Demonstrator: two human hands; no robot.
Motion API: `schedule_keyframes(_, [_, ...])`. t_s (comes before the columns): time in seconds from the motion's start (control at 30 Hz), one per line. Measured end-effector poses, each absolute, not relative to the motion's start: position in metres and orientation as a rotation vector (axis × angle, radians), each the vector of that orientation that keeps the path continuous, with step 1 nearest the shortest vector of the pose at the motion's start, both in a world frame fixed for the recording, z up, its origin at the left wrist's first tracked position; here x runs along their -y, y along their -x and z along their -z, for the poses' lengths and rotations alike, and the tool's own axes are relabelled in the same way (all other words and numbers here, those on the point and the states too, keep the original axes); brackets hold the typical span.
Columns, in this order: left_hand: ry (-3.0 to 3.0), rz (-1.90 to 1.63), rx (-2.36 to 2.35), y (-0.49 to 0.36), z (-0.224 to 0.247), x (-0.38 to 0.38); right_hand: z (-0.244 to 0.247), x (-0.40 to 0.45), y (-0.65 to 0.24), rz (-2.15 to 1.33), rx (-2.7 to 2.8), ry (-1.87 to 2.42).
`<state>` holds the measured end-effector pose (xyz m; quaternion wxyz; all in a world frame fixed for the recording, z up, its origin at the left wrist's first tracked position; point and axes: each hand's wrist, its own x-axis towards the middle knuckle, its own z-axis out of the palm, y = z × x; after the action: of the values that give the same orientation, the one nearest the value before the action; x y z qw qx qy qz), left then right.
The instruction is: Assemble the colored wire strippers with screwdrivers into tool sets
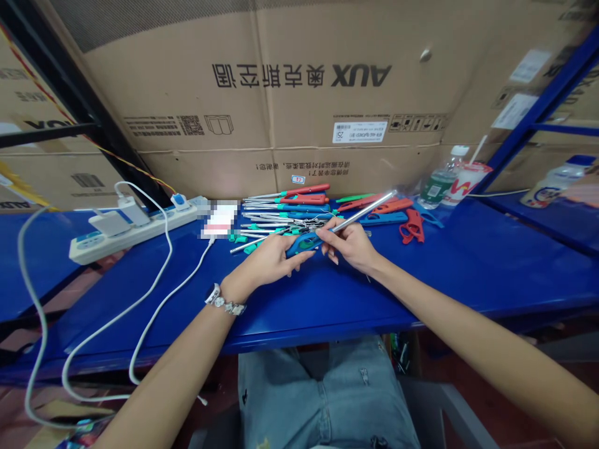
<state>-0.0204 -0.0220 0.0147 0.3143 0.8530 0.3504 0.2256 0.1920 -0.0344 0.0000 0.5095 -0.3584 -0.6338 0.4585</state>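
Observation:
My left hand point(270, 260) is closed around the blue handle of a stick lighter point(303, 245). Close beside it, my right hand point(353, 247) pinches the same lighter where its metal tube point(370, 207) meets the handle. The tube slants up to the right, past my fingers. Behind both hands lies a pile of metal tubes point(262, 217) with small green ends, together with red-handled lighters point(306, 199). Right of the pile are a loose blue handle point(384, 218) and a red handle point(412, 227). My fingers hide the joint between handle and tube.
At the left, a white power strip point(135, 232) carries plugs and trailing white cables point(161, 268). A lit phone point(222, 218) lies by the pile. A green-labelled bottle point(438, 186) and a paper cup point(465, 182) stand back right, before cardboard point(299, 37).

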Motion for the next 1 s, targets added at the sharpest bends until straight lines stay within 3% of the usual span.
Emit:
schedule_keyframes(0.4, [-2.719, -0.613, -0.925, 0.0248, -0.0157, 0.0203, -0.0042, 0.0426, -0.1966, -0.936, 1.75, 0.884])
schedule_keyframes(1.0, [-2.369, -0.705, -0.927, 0.0202, -0.0134, 0.0271, -0.0057, 0.0358, -0.1911, -1.168, 1.457, 0.887])
